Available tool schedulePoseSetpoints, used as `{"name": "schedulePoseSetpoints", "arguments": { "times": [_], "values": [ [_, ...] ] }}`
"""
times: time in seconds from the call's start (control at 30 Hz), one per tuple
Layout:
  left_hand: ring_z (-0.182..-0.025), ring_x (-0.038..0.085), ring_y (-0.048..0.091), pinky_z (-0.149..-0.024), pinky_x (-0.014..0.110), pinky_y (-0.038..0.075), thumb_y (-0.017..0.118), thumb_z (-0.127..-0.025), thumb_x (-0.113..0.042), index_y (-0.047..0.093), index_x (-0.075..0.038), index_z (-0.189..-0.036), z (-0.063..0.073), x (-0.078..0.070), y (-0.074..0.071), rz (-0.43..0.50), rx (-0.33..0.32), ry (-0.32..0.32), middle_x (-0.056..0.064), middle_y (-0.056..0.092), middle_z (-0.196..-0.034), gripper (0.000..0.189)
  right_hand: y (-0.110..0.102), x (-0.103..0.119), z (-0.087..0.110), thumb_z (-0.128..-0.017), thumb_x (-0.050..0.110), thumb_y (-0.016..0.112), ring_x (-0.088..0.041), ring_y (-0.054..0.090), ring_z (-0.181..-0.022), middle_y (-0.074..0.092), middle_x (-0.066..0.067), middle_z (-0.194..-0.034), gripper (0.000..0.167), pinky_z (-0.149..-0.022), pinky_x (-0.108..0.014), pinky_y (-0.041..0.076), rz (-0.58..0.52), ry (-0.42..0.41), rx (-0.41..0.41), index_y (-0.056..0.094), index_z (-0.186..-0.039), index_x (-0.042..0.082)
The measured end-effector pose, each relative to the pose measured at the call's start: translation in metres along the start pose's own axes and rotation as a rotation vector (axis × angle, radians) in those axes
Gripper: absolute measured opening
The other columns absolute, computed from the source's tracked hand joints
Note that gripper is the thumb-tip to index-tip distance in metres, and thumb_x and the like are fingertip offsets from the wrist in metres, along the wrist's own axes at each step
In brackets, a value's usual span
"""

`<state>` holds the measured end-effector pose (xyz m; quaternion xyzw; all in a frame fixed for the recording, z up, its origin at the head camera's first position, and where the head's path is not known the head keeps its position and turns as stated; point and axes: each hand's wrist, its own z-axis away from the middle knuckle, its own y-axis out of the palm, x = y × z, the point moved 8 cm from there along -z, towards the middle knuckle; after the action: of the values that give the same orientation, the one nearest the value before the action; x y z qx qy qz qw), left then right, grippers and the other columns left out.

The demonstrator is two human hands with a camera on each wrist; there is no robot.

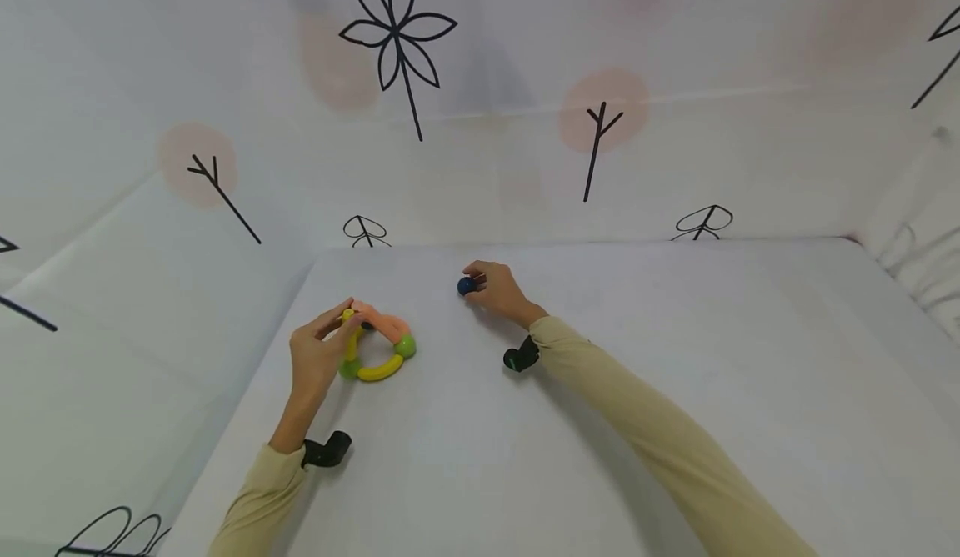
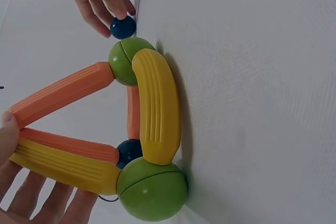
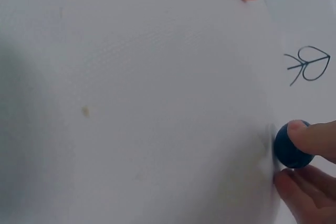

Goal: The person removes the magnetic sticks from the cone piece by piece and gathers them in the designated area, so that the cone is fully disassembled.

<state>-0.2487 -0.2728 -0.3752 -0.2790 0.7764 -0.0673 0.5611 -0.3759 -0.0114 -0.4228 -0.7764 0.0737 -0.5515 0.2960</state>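
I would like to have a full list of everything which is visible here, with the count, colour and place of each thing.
green balls: two, green, on the table
yellow sticks: two, yellow, joined to green balls
orange sticks: at least three, orange, beside yellow sticks
blue balls: two, dark blue, one among sticks, one apart
table: one, white, under the balls
specks: at least two, brownish, on table
walls: three, whitish, back and sides
drawings: several, black, on walls
patches: several, pinkish, on walls
wrist cameras: two, black, one per wrist
sleeves: two, tan, on forearms
left grip: one hand, bare, pinching stick ends
right grip: one hand, bare, holding the separate blue ball
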Motion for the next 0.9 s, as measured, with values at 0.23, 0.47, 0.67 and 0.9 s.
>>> {"name": "schedulePoseSetpoints", "arguments": {
  "times": [0.23,0.47,0.67,0.9],
  "values": [
    [-0.088,0.010,0.059,-0.092,0.039,0.042,0.074,-0.083,-0.023,0.070,-0.011,-0.115,0.001,-0.006,-0.011,-0.029,-0.030,0.055,0.007,0.069,-0.102,0.035,0.000,0.016,0.000,-0.080,0.003,0.072,-0.030,0.054,-0.110,0.059,-0.020,-0.118,0.043,-0.093,-0.038,0.045,0.168,0.019,0.014,0.059,-0.121,-0.003],
    [-0.087,0.013,0.061,-0.070,0.019,0.052,0.071,-0.085,-0.008,0.067,0.004,-0.109,0.010,-0.035,-0.026,0.012,0.006,0.034,0.019,0.065,-0.101,0.027,0.013,0.068,0.003,-0.080,0.005,0.073,-0.030,0.055,-0.106,0.063,-0.014,-0.112,0.034,-0.089,-0.038,0.046,0.137,-0.102,0.074,0.063,-0.112,0.001],
    [-0.088,0.010,0.061,-0.065,0.025,0.055,0.072,-0.085,-0.013,0.064,0.004,-0.107,0.012,-0.012,-0.036,0.088,0.006,-0.021,0.012,0.063,-0.101,0.029,0.040,0.105,0.008,-0.082,0.011,0.073,-0.025,0.057,-0.103,0.063,-0.008,-0.111,0.033,-0.087,-0.032,0.048,0.080,-0.159,0.179,0.062,-0.112,0.004],
    [-0.089,0.015,0.062,-0.069,0.028,0.055,0.073,-0.083,-0.012,0.060,0.006,-0.108,0.020,0.013,-0.050,0.188,-0.041,-0.087,0.009,0.061,-0.099,0.034,0.070,0.127,0.006,-0.083,0.018,0.074,-0.026,0.058,-0.103,0.061,-0.007,-0.110,0.038,-0.085,-0.027,0.048,0.012,-0.159,0.187,0.059,-0.114,0.004]
  ]
}}
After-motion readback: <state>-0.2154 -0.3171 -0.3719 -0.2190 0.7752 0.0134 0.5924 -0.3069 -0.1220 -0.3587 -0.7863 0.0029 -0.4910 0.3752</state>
